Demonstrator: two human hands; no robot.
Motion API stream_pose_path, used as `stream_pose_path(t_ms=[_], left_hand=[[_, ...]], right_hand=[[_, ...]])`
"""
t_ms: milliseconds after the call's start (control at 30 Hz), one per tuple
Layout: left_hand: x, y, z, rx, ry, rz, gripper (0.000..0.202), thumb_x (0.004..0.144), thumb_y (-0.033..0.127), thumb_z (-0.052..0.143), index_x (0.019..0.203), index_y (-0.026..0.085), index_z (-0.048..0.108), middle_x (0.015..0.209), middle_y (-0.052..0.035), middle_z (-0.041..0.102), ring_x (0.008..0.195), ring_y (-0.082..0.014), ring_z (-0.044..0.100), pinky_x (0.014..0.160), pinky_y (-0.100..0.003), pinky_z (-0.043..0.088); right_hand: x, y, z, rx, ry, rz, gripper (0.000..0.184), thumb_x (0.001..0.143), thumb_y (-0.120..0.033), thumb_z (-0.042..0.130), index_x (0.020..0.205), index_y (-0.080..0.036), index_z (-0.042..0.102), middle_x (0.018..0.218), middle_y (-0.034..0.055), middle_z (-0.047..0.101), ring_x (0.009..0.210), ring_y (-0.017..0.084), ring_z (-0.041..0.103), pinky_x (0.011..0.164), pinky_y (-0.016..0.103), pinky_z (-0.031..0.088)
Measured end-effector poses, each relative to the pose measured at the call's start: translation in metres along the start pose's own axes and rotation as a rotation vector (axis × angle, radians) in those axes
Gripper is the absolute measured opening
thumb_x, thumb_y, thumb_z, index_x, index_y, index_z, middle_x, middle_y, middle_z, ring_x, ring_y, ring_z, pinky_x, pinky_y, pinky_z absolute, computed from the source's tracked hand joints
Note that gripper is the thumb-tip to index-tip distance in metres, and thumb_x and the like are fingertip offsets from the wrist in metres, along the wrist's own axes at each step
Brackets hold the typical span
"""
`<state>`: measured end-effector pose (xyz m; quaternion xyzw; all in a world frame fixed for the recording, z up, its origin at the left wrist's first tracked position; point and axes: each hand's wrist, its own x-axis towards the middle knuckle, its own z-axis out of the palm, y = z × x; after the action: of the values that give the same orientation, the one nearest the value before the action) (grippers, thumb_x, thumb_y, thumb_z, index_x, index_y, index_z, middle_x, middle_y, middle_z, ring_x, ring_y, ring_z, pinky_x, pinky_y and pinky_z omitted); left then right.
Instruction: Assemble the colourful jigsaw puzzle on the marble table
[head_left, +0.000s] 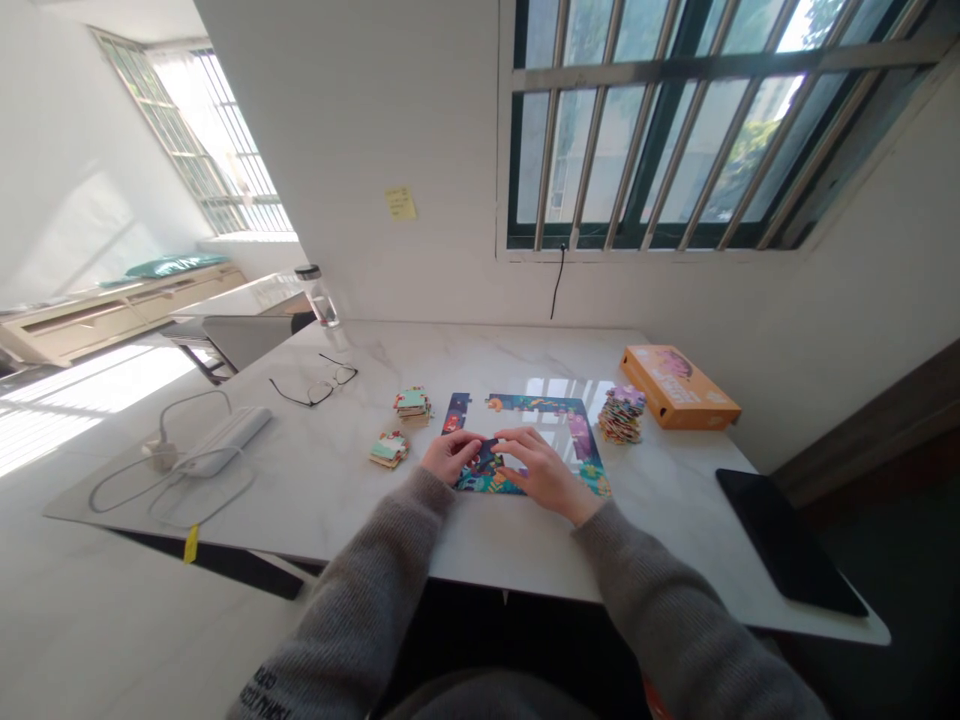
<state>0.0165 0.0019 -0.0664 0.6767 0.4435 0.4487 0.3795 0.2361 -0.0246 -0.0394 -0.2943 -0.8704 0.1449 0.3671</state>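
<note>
Flat, multicoloured jigsaw (580, 430), laid as a rough ring w/ an open middle, sits midway btwn L & R ends of the white marble-patterned tabletop (510, 545), set back from the near edge. A small, dark, flat jigsaw piece (489, 449) is at the ring's L part, toward its near-L corner. L hand (453, 457) seems to pinch it btwn thumb & fingertips. R hand (541, 470) has bent fingers, tips by the pc's other side; can't tell if they grip or only touch. Also can't tell if the pc is lifted or flat.

For a clean fit, I'd hold the pc by its edges, level w/ the tabletop, line up tab & socket, then press straight down, no sideways shove. Best if L hand steadies the nbrs while R hand does the fine turn. If it resists, prob. wrong pc or wrong way round: don't force, tabs may bend. Window glare on the open middle may hide seams, so check by touch. Keep the grey knitted sleeves (409, 530) off the near row; they could drag it. Tall multicoloured stack of pcs (621, 416) stands just R of the ring: mind the R elbow.
</note>
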Motion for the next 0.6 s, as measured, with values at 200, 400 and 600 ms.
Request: stream_pose_path(t_ms=[200, 400, 600], left_hand=[[0.001, 0.0, 0.0, -0.023, 0.086, -0.002, 0.036, 0.088, 0.045, 0.057, 0.102, 0.014, 0.069, 0.067, -0.0009, 0.062, 0.059, -0.0133, 0.058, 0.058, -0.025, 0.05], [0.002, -0.006, -0.004, 0.126, 0.22, 0.058, 0.029, 0.089, 0.036, 0.053, 0.107, 0.017, 0.068, 0.093, -0.006, 0.066, 0.078, -0.0167, 0.064, 0.07, -0.029, 0.056], [0.017, -0.004, -0.009, 0.458, 0.068, 0.145, 0.036, 0.086, 0.028, 0.054, 0.119, 0.018, 0.063, 0.114, -0.0101, 0.06, 0.104, -0.0234, 0.061, 0.097, -0.04, 0.051]], right_hand=[[0.001, 0.01, -0.002, -0.009, 0.046, 0.074, 0.027, 0.091, -0.023, 0.063, 0.118, -0.027, 0.063, 0.12, 0.0093, 0.058, 0.114, 0.026, 0.054, 0.101, 0.047, 0.047], [0.001, 0.035, -0.018, -0.089, 0.116, 0.191, 0.026, 0.089, -0.02, 0.062, 0.115, -0.026, 0.064, 0.116, 0.0096, 0.057, 0.116, 0.028, 0.053, 0.103, 0.051, 0.043], [-0.001, 0.047, -0.017, -0.126, 0.075, 0.219, 0.024, 0.088, -0.017, 0.063, 0.111, -0.023, 0.065, 0.113, 0.0089, 0.059, 0.112, 0.027, 0.054, 0.1, 0.048, 0.044]])
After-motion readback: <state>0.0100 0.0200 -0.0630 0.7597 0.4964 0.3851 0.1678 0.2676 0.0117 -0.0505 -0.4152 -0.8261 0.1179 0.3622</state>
